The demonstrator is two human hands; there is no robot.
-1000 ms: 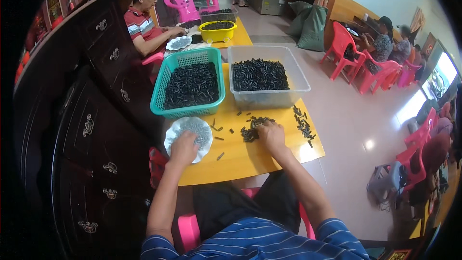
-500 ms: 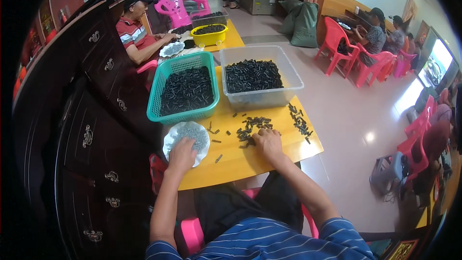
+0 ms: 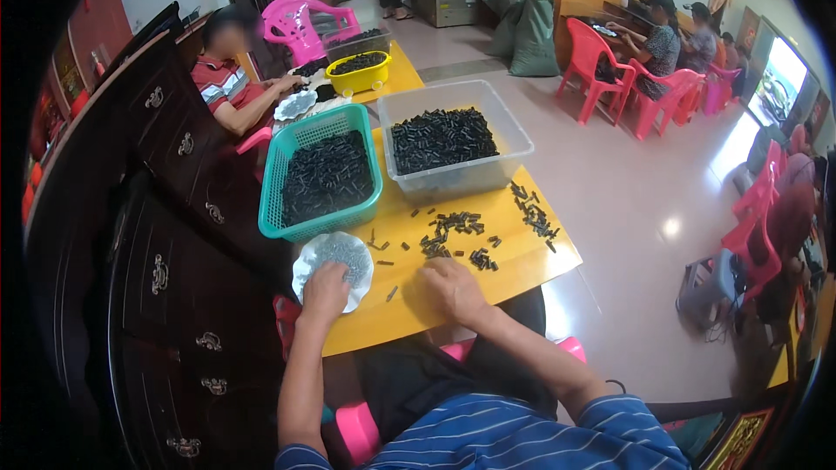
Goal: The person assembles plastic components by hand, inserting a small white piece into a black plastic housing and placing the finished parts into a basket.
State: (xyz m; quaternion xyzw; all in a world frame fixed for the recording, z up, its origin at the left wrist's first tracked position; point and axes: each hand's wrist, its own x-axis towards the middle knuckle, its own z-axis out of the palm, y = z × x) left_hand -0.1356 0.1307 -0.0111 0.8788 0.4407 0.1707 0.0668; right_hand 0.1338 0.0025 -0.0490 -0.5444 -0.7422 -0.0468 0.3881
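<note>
My left hand (image 3: 326, 292) reaches into a white scalloped dish (image 3: 301, 271) of small, clear-looking pieces (image 3: 343, 252). Its fingers are bent together, their tips hidden among the pieces. Near the table's front edge, my right hand (image 3: 455, 291) is curled over the yellow tabletop (image 3: 407, 312); anything inside its fingers is hidden. Just beyond it lies a loose heap of short black tube-like pieces (image 3: 455, 228), with a smaller cluster (image 3: 483, 258) on its right. Between the two hands, a few single pieces (image 3: 392, 293) are scattered.
Behind the dish stands a green mesh basket (image 3: 371, 196) of black pieces, beside a clear plastic bin (image 3: 453, 181) of the same. More black pieces (image 3: 533, 216) line the table's right side. A dark drawer cabinet (image 3: 131, 235) rises at left; a co-worker (image 3: 228, 87) sits beyond.
My right hand has drawn back from the black heap toward me and slightly left, exposing a small cluster. My left hand stays in the dish. The whole view has shifted a little.
</note>
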